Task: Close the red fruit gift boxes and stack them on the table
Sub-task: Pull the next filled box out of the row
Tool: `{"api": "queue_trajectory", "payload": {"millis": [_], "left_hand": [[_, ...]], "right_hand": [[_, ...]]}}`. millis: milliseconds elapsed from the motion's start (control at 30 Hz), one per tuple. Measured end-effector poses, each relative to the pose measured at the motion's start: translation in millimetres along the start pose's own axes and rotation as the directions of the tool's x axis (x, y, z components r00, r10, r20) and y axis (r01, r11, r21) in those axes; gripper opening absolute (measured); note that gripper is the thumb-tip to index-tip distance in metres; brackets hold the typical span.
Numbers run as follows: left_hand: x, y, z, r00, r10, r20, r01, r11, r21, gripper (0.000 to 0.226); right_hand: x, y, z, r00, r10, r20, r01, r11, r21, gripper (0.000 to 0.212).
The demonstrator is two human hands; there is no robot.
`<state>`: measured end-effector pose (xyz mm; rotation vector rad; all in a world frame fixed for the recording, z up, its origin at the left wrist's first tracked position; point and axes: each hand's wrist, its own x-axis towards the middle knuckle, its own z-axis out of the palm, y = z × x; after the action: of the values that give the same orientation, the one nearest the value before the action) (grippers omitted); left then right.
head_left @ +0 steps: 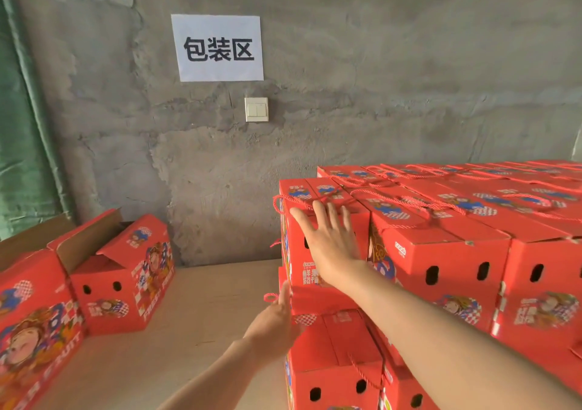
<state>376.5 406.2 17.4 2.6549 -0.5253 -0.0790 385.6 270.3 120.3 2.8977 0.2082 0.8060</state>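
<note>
At the near left corner of the stack (456, 252), which is built on the right of the table (204, 315), the stacking step appears to be in hand: a closed top box (315, 190), rope handle lying over its lid, is being pressed and squared into line with its neighbours. The right hand (330, 239) is laid flat on the near face of that box, fingers straight and spread wide, fingertips reaching the top edge; nothing is gripped. The right forearm is stretched forward and up from the lower right. The left hand (274, 321) is held lower, palm turned toward the stack's left side, fingers straight and together, touching the edge of the box beneath (318, 299); nothing is held by it either, and the contact looks like steadying.

Well apart, on the left of the table, an open box (122, 283) is seen with its flaps raised, so the task is judged unfinished. For the next move, both hands would likely have to be drawn off the stack and carried left to that box, its flaps folded down and its handle freed. Care is called for when pressure is released, since a tall corner column could be nudged out of line.
</note>
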Motion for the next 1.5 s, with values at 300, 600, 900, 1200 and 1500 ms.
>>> {"api": "queue_trajectory", "payload": {"millis": [300,600,900,1200,1500], "left_hand": [[26.5,3.1,26.3,0.991,0.009,-0.136,0.032,0.953,0.301,0.063],[32.7,3.2,31.0,0.94,0.172,-0.295,-0.034,0.907,0.421,0.029],[33.9,-6.4,40.5,0.97,0.112,-0.216,-0.029,0.936,0.351,0.032],[36.8,-8.9,43.9,0.967,0.1,-0.234,-0.019,0.946,0.325,0.035],[23.9,-6.8,47.9,0.963,0.041,-0.267,-0.005,0.991,0.133,0.035]], "right_hand": [[64.6,10.2,48.0,0.995,0.029,-0.09,-0.023,0.998,0.066,0.091],[21.8,-23.5,131.8,0.991,0.117,-0.066,-0.087,0.932,0.352,0.088],[24.7,-24.7,142.6,0.945,0.07,0.32,-0.165,0.945,0.282,0.075],[41.1,-24.1,136.9,0.961,0.02,0.276,-0.087,0.968,0.234,0.053],[18.7,-33.2,141.8,0.816,-0.188,0.547,-0.136,0.856,0.498,0.046]]}}
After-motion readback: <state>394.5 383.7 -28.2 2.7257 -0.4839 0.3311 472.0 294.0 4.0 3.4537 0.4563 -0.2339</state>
